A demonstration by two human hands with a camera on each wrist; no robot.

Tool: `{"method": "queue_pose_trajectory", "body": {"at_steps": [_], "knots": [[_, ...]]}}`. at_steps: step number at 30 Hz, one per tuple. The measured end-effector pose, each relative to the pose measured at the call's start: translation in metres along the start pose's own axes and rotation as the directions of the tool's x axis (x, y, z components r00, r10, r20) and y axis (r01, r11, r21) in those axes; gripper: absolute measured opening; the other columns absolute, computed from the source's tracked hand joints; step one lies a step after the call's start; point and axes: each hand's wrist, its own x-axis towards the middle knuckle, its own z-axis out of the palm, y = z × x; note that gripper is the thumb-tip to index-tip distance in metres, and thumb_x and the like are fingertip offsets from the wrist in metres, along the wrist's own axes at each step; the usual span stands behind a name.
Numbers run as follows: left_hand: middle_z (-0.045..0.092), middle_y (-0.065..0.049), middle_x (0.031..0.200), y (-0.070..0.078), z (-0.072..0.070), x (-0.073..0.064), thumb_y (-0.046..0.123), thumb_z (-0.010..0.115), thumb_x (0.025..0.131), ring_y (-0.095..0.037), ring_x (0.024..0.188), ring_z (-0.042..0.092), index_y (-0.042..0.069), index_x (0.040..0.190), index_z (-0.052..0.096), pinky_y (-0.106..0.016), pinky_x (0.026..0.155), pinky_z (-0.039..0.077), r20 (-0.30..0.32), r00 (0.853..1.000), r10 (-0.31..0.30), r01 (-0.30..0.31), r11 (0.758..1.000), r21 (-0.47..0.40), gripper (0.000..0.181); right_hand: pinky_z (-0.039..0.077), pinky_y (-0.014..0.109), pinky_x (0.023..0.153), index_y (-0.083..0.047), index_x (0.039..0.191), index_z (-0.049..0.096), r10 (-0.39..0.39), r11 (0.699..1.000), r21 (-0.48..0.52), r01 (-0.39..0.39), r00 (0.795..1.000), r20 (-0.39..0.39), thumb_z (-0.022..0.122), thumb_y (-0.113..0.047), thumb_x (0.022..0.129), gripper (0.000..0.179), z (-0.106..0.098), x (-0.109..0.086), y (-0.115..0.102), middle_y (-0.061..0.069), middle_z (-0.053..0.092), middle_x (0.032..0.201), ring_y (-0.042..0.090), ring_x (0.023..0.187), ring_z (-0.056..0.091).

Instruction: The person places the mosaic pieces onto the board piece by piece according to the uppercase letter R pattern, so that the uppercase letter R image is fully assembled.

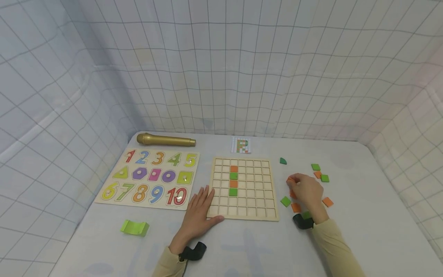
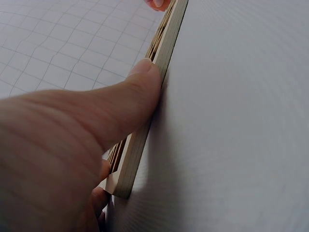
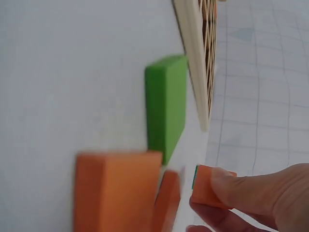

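Observation:
A wooden grid board (image 1: 258, 194) lies at the middle of the table, with orange and green square tiles alternating in one column. My left hand (image 1: 197, 217) rests at its near left corner, fingers extended along the left side. In the left wrist view, the thumb (image 2: 140, 84) presses the board's near edge. Right of the board, my right hand (image 1: 307, 191) pinches an orange square tile (image 3: 205, 186) between thumb and fingers; a thin green edge shows behind it. Below that hand lie a green tile (image 3: 166, 106) and orange tiles (image 3: 125, 193).
More loose tiles (image 1: 315, 167) and a dark green quarter-circle piece (image 1: 283, 161) lie to the right. A pattern card (image 1: 242, 145) is behind the board. Leftward are a number-and-shape puzzle (image 1: 138, 204), a gold microphone (image 1: 167, 140) and a lime-green curved block (image 1: 135, 227).

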Motion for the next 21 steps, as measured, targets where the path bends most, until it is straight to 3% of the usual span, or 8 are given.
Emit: {"method": "queue_pose_trajectory", "body": {"at_steps": [3, 8, 14, 21], "knots": [[0.023, -0.019, 0.153, 0.0, -0.001, 0.0, 0.047, 0.068, 0.082, -0.034, 0.141, 0.012, 0.0, 0.146, 0.033, -0.048, 0.113, 0.007, 0.004, 1.0, -0.001, 0.001, 1.0, -0.002, 0.087, 0.035, 0.027, 0.04, -0.007, 0.102, 0.072, -0.071, 0.997, 0.017, 0.072, 0.996, -0.053, 0.069, -0.024, 0.088, 0.022, 0.005, -0.002, -0.007, 0.004, 0.069, 0.08, 0.011, 0.052, 0.051], [0.024, -0.02, 0.152, 0.0, 0.0, 0.0, 0.046, 0.068, 0.082, -0.036, 0.141, 0.014, -0.001, 0.146, 0.033, -0.049, 0.112, 0.009, -0.007, 1.0, 0.008, -0.008, 1.0, -0.006, 0.086, 0.036, 0.026, 0.042, -0.01, 0.091, 0.072, -0.193, 0.978, 0.062, 0.199, 0.976, -0.097, 0.075, -0.026, 0.084, 0.017, 0.012, -0.01, -0.032, 0.0, 0.067, 0.078, 0.011, 0.055, 0.05], [0.023, -0.02, 0.152, -0.001, 0.0, 0.001, 0.047, 0.069, 0.081, -0.035, 0.141, 0.013, 0.0, 0.147, 0.032, -0.048, 0.113, 0.008, -0.003, 1.0, 0.003, -0.003, 1.0, 0.003, 0.088, 0.036, 0.025, 0.044, -0.018, 0.08, 0.064, -0.282, 0.947, 0.148, 0.283, 0.959, -0.032, 0.078, -0.029, 0.079, 0.018, 0.025, -0.02, -0.065, -0.009, 0.059, 0.068, 0.008, 0.055, 0.047], [0.022, -0.019, 0.153, -0.001, 0.0, 0.001, 0.047, 0.068, 0.082, -0.034, 0.141, 0.012, 0.0, 0.147, 0.031, -0.048, 0.113, 0.008, 0.006, 1.0, 0.002, -0.002, 1.0, 0.006, 0.088, 0.038, 0.024, 0.048, -0.022, 0.078, 0.065, -0.386, 0.904, 0.222, 0.365, 0.921, 0.055, 0.079, -0.029, 0.078, 0.015, 0.043, -0.031, -0.096, -0.015, 0.053, 0.064, 0.005, 0.056, 0.045]]}}
